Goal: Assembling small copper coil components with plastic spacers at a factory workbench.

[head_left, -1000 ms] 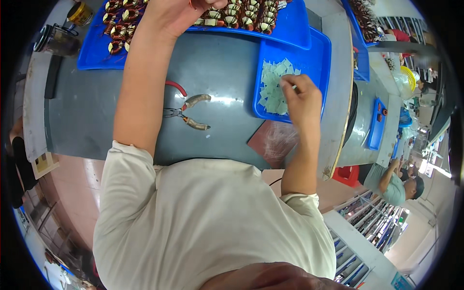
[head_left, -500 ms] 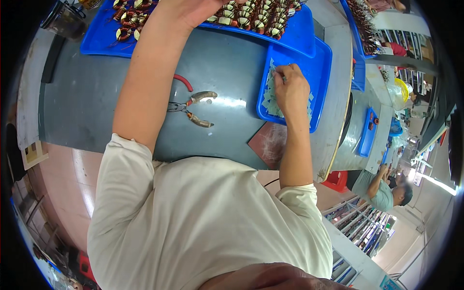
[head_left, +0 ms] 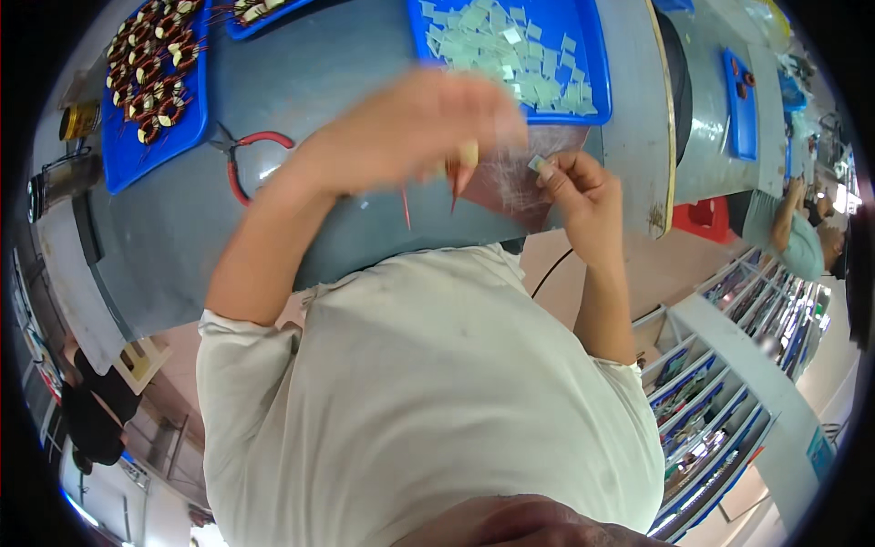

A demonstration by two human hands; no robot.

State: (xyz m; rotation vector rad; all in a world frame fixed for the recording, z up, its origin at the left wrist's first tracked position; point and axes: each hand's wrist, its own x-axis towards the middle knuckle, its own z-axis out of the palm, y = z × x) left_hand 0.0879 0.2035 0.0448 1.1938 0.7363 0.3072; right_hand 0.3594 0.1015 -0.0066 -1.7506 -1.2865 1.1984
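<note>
My left hand (head_left: 428, 128), smeared by motion, is closed over a wire-wound coil (head_left: 463, 171). Only part of the coil shows under the fingers, with a pale patch and red leads pointing down. To its right, my right hand (head_left: 588, 196) pinches a small pale green square chip (head_left: 535, 163) between thumb and fingertips. Both hands are above a scratched reddish-brown board (head_left: 510, 190) at the bench's near edge. Just beyond them lies a blue tray (head_left: 597, 55) holding many similar pale green chips (head_left: 497, 41).
Red-handled pliers (head_left: 235, 159) lie on the grey bench (head_left: 301, 82) by my left forearm. A blue tray (head_left: 202, 105) of wound coils stands at far left, near jars (head_left: 68, 182). Another blue tray (head_left: 264, 25) is at the top. A person (head_left: 788, 232) sits at right.
My left hand has come back from the far coil tray with a coil. My right hand has left the chip tray with one chip. The view has shifted.
</note>
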